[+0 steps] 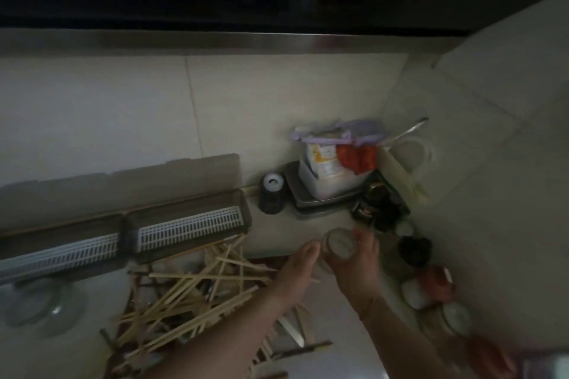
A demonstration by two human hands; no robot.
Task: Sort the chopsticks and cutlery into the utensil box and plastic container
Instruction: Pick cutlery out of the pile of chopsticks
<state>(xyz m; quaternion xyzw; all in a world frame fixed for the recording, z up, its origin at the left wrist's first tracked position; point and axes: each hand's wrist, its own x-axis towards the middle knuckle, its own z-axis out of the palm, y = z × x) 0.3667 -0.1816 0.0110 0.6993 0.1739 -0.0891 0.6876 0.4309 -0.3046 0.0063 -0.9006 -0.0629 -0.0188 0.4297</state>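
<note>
Little of the sorting looked done; the chopsticks [197,292] lay in a loose, crossed heap on the table [332,311], spread from just below the utensil box [129,237] down toward the lower edge of the view; among them a few darker sticks and what seemed a pale blade or handle showed, though blur made the cutlery hard to tell apart. The utensil box stood open at the back of the table, touching the wall, its lid raised behind it; both compartments showed their white slotted liners bare, with no sticks lying in them as far as the dim picture allowed.

Both hands were away from the heap and busy with a small clear jar [338,244]; the right hand [358,268] held it, fingers curled round its side; the left hand [300,268] lay just beside it at the rim, but whether that grip pinched the jar or merely touched it I could not tell. Whether this jar was the plastic container of the task could not be told either.

Near the right wall stood other jars and lids [431,289], a dark bottle [271,194] and a metal tray [311,197] bearing packets; a glass lid [46,308] lay at the left.

By my judgement almost everything remained: the whole heap had yet to be separated and placed.
</note>
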